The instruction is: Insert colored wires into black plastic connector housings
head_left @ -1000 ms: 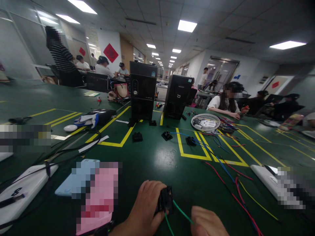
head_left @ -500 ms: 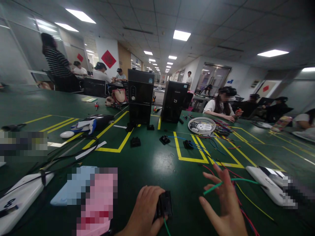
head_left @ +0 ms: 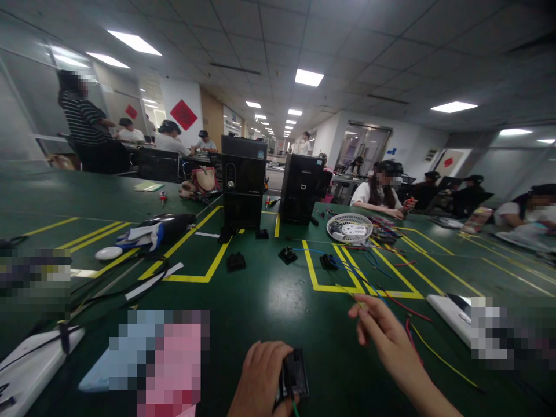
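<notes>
My left hand (head_left: 260, 379) is at the bottom of the view, shut on a black plastic connector block (head_left: 294, 374). A short end of green wire (head_left: 295, 409) hangs from the block's lower edge. To the right, my right hand (head_left: 384, 339) pinches a thin yellowish wire (head_left: 350, 295) between thumb and fingertips, apart from the block. Loose red, yellow and blue wires (head_left: 417, 336) lie on the green bench just beyond that hand. The wire's far end blurs against the yellow tape lines.
Several black connector blocks (head_left: 287, 255) and two black computer towers (head_left: 244, 182) stand on the green bench, near a round white basket (head_left: 347, 227). Pixelated objects lie at both sides. Co-workers sit along the far side.
The view has tilted and drifted. My right hand has swung away from the block, and its fingers have closed from spread to a pinch on a thin wire. The left hand still grips the block.
</notes>
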### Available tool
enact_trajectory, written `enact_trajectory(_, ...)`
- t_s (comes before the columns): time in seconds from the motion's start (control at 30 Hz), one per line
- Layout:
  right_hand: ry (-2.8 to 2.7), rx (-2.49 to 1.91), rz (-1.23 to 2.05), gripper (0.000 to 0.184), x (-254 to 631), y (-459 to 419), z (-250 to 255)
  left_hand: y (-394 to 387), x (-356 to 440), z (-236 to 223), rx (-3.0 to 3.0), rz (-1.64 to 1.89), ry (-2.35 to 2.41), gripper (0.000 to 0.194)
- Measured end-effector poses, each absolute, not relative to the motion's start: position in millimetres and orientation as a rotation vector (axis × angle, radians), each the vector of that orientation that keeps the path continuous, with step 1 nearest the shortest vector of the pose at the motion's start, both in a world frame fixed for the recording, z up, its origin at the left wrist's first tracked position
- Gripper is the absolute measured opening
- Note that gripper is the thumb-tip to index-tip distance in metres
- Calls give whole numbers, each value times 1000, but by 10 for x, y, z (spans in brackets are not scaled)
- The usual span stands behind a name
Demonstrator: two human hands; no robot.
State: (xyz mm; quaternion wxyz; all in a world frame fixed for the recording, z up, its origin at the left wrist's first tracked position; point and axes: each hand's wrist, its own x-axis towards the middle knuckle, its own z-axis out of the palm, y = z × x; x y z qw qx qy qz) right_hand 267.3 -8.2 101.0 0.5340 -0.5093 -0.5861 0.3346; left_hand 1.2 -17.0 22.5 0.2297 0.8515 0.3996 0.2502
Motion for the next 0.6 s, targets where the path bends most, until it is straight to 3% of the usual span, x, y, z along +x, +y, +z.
enact_trajectory(0.2,-1117,-1091,452,45,2688,82,1245,-155,38,123,2340,751,1110,64)
enact_trajectory(0.33,-1165,-1279,709,55,2701,306,1220,-153,54,162,2321,709,1102,62)
enact_trajectory(0.6,-1313,-1377,854,46,2563,591,1118,-129,35,157,2331,683,1112,62)
